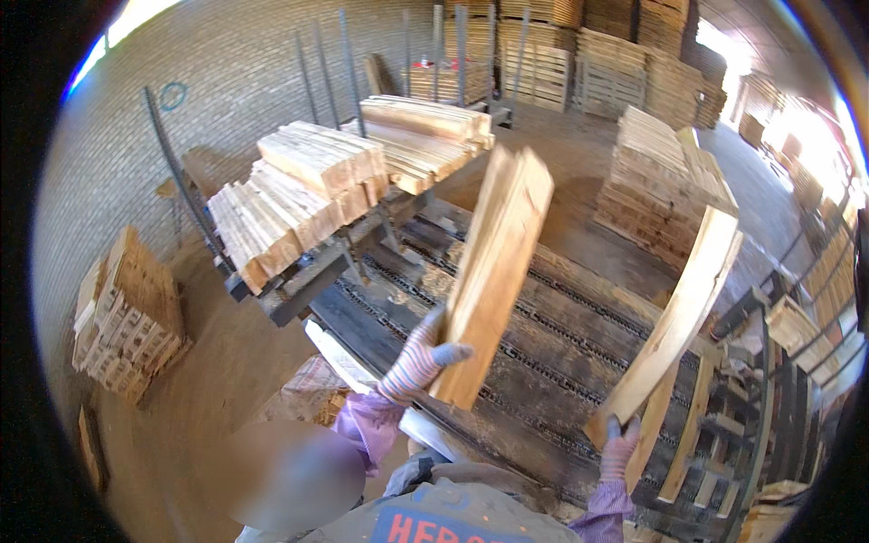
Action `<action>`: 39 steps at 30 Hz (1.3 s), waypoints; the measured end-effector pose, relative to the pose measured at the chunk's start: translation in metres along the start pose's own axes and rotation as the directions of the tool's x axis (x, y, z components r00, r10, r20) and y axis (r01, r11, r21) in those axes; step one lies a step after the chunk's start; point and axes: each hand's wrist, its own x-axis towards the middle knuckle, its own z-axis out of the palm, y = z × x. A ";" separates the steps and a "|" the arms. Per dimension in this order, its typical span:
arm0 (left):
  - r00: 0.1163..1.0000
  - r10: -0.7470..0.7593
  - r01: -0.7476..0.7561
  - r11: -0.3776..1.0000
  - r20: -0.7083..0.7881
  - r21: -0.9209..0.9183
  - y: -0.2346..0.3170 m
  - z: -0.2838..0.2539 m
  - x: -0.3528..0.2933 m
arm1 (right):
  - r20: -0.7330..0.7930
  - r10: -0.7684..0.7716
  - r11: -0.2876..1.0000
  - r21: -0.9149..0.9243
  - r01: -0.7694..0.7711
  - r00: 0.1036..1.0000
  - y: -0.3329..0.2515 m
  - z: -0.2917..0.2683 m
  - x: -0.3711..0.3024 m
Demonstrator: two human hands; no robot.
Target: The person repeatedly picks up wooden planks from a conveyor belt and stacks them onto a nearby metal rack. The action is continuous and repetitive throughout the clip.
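Observation:
My left hand, in a striped glove with grey fingertips, is closed around the lower end of several wooden boards. These are bunched face to face and tilted up over the chain conveyor. On the right, my right hand, gloved the same way, grips the near end of a long wooden board that slants up and away. Partly under that board, another wooden slat shows; whether it is also in my grip I cannot tell. Purple sleeves cover both forearms.
Stacked boards lie on a metal rack with upright posts at the far left. A board pile stands beyond the conveyor. Another stack sits on the floor at left. Loose slats rest on the conveyor's right end.

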 end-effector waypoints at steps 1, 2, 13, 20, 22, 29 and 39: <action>0.983 0.176 -0.175 0.984 -0.056 0.036 0.015 -0.016 0.005 | 0.022 0.066 0.993 0.097 -0.067 0.998 -0.016 0.000 -0.004; 0.946 0.313 -0.305 0.947 -0.081 0.100 0.038 -0.026 0.014 | 0.005 0.100 0.979 0.177 -0.099 0.995 -0.018 0.000 -0.006; 0.239 0.832 -0.032 0.523 -0.501 0.852 0.181 -0.221 0.148 | 0.083 0.166 0.958 0.223 -0.180 0.983 0.005 0.042 -0.028; 0.636 0.392 0.383 0.589 -0.665 0.712 0.192 -0.283 0.182 | 0.177 0.067 0.967 0.230 -0.108 0.982 -0.034 0.100 -0.012; 0.749 0.283 0.312 0.647 -0.600 0.695 0.189 -0.299 0.171 | 0.205 0.084 0.966 0.225 -0.130 0.975 -0.078 0.119 -0.016; 0.695 0.546 0.302 0.369 -0.468 0.879 0.166 -0.215 0.131 | 0.275 -0.267 0.958 -0.031 0.286 0.924 -0.150 0.190 0.076; 0.690 0.645 0.103 0.361 -0.328 0.927 0.157 -0.234 0.133 | 0.272 -0.697 0.659 -0.120 0.742 0.663 -0.405 0.406 0.235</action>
